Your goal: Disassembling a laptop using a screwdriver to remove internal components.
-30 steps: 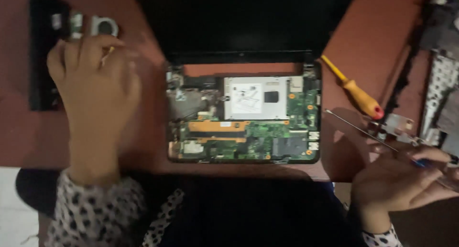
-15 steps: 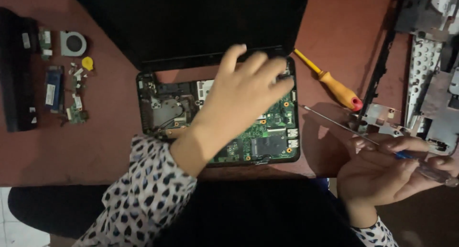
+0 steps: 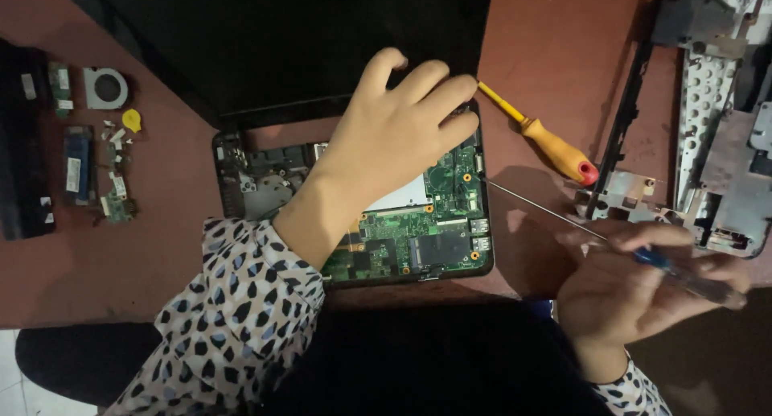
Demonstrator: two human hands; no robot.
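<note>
An opened laptop base (image 3: 426,231) with a bare green circuit board lies on the reddish table (image 3: 161,255), its black lid (image 3: 281,38) folded back behind it. My left hand (image 3: 394,134) lies flat across the board, fingertips at the upper right corner near the hinge. My right hand (image 3: 635,287) grips a long thin screwdriver (image 3: 547,215) with a blue and clear handle; its tip rests at the board's right edge. The hard drive area is hidden under my left hand.
A yellow screwdriver with a red cap (image 3: 547,142) lies right of the laptop. A removed grey chassis frame (image 3: 708,126) sits at the far right. At left lie a small fan (image 3: 106,88), loose circuit cards (image 3: 79,165), a yellow pick (image 3: 132,120) and a black bar (image 3: 20,150).
My left hand left the loose parts at the left and came to rest on the circuit board's upper right. The right hand brought the screwdriver tip to the board's right edge.
</note>
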